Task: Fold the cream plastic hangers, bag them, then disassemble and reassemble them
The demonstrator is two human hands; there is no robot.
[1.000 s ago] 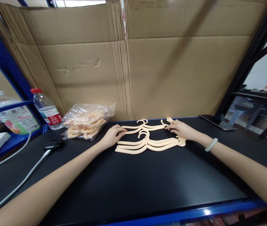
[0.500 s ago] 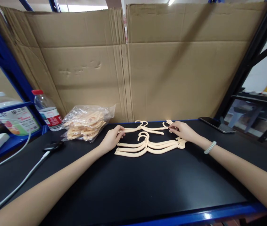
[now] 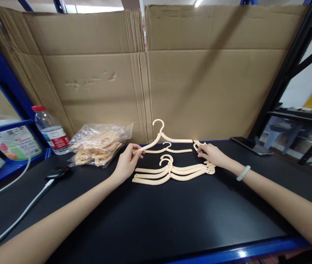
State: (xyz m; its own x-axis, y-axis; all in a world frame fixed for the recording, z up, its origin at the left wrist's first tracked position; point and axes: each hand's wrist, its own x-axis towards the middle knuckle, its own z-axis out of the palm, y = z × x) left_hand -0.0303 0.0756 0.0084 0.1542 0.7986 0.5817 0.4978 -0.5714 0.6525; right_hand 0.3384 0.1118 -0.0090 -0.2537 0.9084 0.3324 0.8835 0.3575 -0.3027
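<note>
My left hand [image 3: 126, 161] pinches the left end of a cream plastic clothes hanger [image 3: 176, 140], whose hook is lifted and stands up in front of the cardboard. Behind and below it, another cream hanger [image 3: 180, 150] lies flat on the table. Closer to me is a row of several cream hangers [image 3: 153, 181], overlapping at the hooks, with small curved pieces [image 3: 210, 168] at their right ends. My right hand [image 3: 212, 154] is closed at the fingertips on a small cream plastic piece [image 3: 197, 144], partly hidden by the fingers.
A clear plastic bag [image 3: 98, 145] full of cream parts lies at the left. Beside it stand a red-capped bottle [image 3: 51, 130] and a black device with a white cable [image 3: 58, 172]. A phone [image 3: 251, 146] rests at the back right. Cardboard [image 3: 213, 91] walls off the back.
My left hand has lifted one hanger from the table, tilting its hook upward and apart from the hanger beside it. My right hand has barely moved.
</note>
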